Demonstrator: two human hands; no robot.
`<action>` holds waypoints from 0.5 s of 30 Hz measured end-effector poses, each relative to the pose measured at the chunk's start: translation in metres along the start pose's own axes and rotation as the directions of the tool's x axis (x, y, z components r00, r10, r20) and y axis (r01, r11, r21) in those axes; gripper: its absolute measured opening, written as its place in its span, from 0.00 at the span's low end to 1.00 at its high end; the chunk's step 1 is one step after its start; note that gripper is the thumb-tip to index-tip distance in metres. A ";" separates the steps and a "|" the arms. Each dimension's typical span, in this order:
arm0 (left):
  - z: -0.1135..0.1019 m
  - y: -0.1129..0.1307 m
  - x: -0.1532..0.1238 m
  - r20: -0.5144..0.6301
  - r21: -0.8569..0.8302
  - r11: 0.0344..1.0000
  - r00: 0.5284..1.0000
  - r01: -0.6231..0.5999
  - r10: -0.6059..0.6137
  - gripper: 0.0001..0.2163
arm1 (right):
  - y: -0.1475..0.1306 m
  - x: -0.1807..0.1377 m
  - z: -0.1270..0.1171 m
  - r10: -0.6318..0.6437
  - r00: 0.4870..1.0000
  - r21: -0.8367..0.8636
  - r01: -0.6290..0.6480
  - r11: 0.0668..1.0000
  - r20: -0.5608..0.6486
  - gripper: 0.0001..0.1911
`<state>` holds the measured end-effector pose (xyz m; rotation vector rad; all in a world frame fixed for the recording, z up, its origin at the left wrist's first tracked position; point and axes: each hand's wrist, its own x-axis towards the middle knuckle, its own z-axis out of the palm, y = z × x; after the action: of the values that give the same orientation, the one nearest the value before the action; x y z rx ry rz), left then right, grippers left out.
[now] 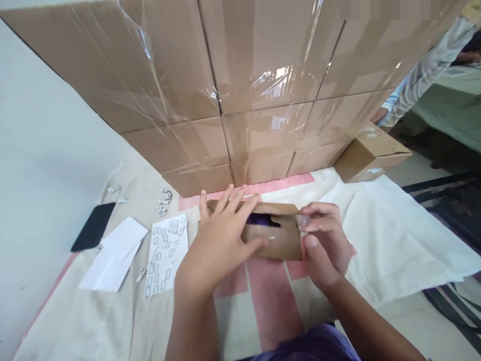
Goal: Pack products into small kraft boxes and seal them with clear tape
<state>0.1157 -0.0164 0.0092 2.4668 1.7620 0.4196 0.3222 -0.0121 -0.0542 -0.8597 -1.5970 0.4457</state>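
Note:
A small brown cardboard box (276,243) lies in front of me, with a dark purple patch showing through a gap beneath its raised top edge. My left hand (229,225) rests across the box's left part, fingers spread and flat. At the right end, my right hand (325,240) has its thumb and fingers bent together on the box's edge. Something pale and translucent shows between those fingers, too small to name. The left hand hides the box's left part.
Behind rises a wall of large plastic-wrapped cartons (263,60). Another carton (370,150) stands at right, near a person's sleeve (428,75). On the cloth at left are a marked paper sheet (167,255), white papers (112,258), a dark flat object (93,227) and crumpled scraps (164,202).

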 end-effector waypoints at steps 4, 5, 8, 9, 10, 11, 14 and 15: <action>0.030 0.016 0.025 0.031 0.122 0.960 0.966 0.252 -0.258 0.23 | 0.033 0.028 0.008 -0.090 0.996 -0.099 0.090 0.991 0.005 0.04; 0.035 0.024 0.029 0.018 0.154 0.943 0.953 0.296 -0.302 0.24 | 0.039 0.037 0.007 -0.099 0.995 -0.155 0.100 0.983 0.016 0.03; 0.045 0.047 0.035 -0.022 0.205 0.909 0.930 0.363 -0.366 0.28 | 0.049 0.054 0.002 -0.137 0.990 -0.262 0.143 0.954 0.041 0.04; 0.048 0.052 0.035 -0.030 0.207 0.907 0.929 0.367 -0.369 0.29 | 0.050 0.055 0.001 -0.148 0.988 -0.270 0.156 0.950 0.048 0.05; 0.050 0.054 0.035 -0.037 0.205 0.907 0.929 0.368 -0.368 0.30 | 0.051 0.054 0.000 -0.159 0.986 -0.268 0.166 0.949 0.049 0.06; 0.052 0.055 0.035 -0.044 0.198 0.909 0.930 0.366 -0.365 0.31 | 0.051 0.052 -0.001 -0.167 0.985 -0.261 0.174 0.949 0.050 0.07; 0.054 0.048 0.035 -0.042 0.153 0.934 0.946 0.324 -0.321 0.31 | 0.054 0.039 0.000 -0.196 0.978 -0.248 0.208 0.946 0.072 0.11; 0.054 0.044 0.035 -0.030 0.122 0.952 0.959 0.282 -0.281 0.30 | 0.055 0.035 0.000 -0.205 0.974 -0.245 0.224 0.943 0.101 0.12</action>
<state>0.1808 0.0069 -0.0264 2.2393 2.1657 0.3072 0.3371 0.0500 -0.0690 -0.8556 -1.8208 0.1188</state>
